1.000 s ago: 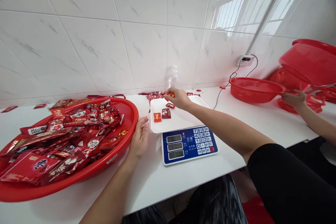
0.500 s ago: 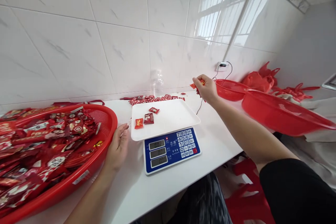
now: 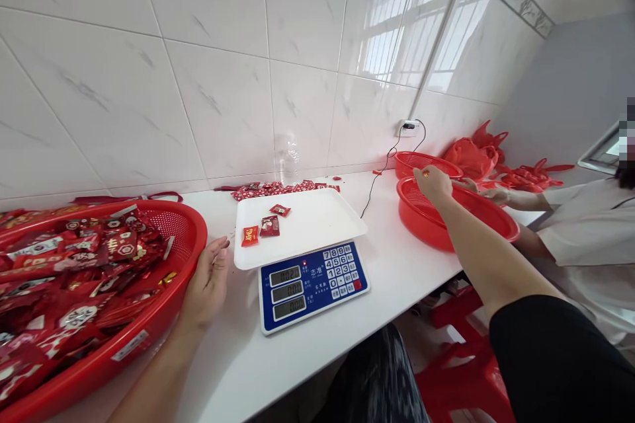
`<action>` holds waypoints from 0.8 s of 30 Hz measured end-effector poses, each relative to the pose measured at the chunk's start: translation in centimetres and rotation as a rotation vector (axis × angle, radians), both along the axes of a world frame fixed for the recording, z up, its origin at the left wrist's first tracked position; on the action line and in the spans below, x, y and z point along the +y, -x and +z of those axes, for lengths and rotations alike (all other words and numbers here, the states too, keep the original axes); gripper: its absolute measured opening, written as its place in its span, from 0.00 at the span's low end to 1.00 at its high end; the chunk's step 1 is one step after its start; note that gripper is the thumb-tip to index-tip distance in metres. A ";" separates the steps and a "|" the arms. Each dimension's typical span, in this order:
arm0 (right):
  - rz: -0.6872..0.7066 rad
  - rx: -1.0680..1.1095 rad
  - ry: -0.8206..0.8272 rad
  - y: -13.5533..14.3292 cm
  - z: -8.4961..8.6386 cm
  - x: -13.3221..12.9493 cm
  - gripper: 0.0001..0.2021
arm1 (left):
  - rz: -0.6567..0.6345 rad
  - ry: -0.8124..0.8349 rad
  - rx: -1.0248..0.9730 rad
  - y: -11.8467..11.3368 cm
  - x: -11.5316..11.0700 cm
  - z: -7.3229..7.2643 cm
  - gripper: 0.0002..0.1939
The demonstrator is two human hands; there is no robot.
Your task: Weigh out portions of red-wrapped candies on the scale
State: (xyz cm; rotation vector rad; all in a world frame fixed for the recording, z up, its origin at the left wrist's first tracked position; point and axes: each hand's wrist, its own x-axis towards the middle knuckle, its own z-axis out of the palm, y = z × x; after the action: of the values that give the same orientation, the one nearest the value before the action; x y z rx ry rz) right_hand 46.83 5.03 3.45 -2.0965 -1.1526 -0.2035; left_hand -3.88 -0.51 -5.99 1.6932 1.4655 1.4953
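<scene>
My right hand (image 3: 434, 186) is closed above the near red basket (image 3: 431, 231) on the right, with a bit of a red-and-gold candy packet showing at its fingers. Beside the rim of the large red basket (image 3: 196, 225) full of wrapped packets, my left hand (image 3: 207, 281) is held with loosely curved fingers and nothing in them. Between my hands stands a digital scale (image 3: 315, 287) with a white tray (image 3: 317, 221). Three small wrapped candies lie on the tray: an orange-red one (image 3: 250, 236), a dark red one (image 3: 270, 226) and a red one (image 3: 280, 210).
A co-worker's hands (image 3: 496, 195) are at the far side of the near right basket. Another red basket (image 3: 421, 160) and red plastic bags (image 3: 473, 155) sit behind. Packets (image 3: 278, 190), a clear bottle (image 3: 288, 158) and a cable (image 3: 380, 175) lie along the wall. A red stool (image 3: 466, 377) stands below.
My right hand has moved right, from beside the tray to over the basket. The near right basket has come left and sits lower. A co-worker's hands have come into view. My left hand stays by the large basket.
</scene>
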 end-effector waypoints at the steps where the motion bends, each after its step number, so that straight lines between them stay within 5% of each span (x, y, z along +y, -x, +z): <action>1: 0.000 0.010 0.050 -0.4 -0.6 -0.1 0.18 | 0.001 0.000 -0.001 0.0 0.0 0.0 0.28; 5: 0.076 0.017 0.201 -0.1 -1.8 0.4 0.20 | -0.010 -0.002 0.005 0.0 0.0 0.0 0.29; 8: 0.207 -0.041 0.198 3.4 -1.6 1.7 0.19 | -0.010 0.005 0.018 -0.1 -0.2 0.0 0.28; 12: 0.544 -0.145 0.136 12.9 -1.7 3.3 0.22 | -0.015 -0.004 0.011 -0.3 -0.6 0.0 0.27; 15: 0.856 -0.185 0.187 21.4 -2.6 3.3 0.26 | -0.024 -0.014 -0.001 -0.3 -0.7 0.1 0.27; 18: 1.026 -0.203 0.275 28.5 -3.7 2.9 0.33 | -0.034 0.007 -0.012 -0.2 -0.7 0.0 0.27; 24: 1.174 -0.318 0.296 35.5 -4.6 1.9 0.33 | -0.046 0.012 -0.032 0.1 -0.9 -0.1 0.23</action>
State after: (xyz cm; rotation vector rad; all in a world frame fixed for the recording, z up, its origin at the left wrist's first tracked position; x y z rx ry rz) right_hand 11.36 6.97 -1.17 -1.2940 -2.5027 0.2166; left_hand -4.01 -1.36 -6.14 1.6770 1.4078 1.4793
